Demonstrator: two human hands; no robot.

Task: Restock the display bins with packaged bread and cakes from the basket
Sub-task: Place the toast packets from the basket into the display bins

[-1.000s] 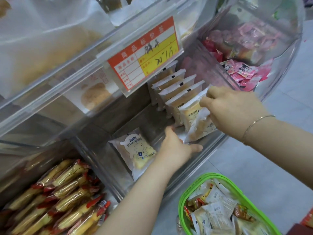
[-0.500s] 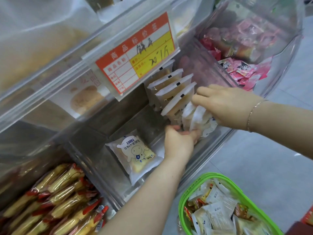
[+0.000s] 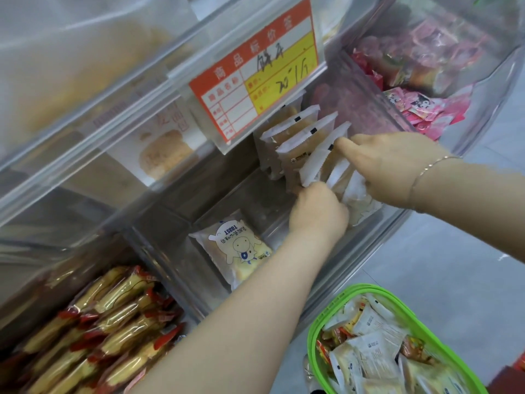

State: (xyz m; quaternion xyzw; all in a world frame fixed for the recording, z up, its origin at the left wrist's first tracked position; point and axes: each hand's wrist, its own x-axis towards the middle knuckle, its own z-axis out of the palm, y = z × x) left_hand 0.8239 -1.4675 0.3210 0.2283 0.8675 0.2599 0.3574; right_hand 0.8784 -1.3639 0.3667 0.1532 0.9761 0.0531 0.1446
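Clear display bin, grey floor

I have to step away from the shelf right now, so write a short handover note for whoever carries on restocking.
Left hand: curled at the near end of the row of upright bread packs, steadying it.
Right hand: gripping the nearest packs of that row from the right.
Done: a row stands along the right side of the clear bin; one toast pack lies flat, apart, at its front left.
Left: settle these packs, then keep filling from the green basket, which holds many more.
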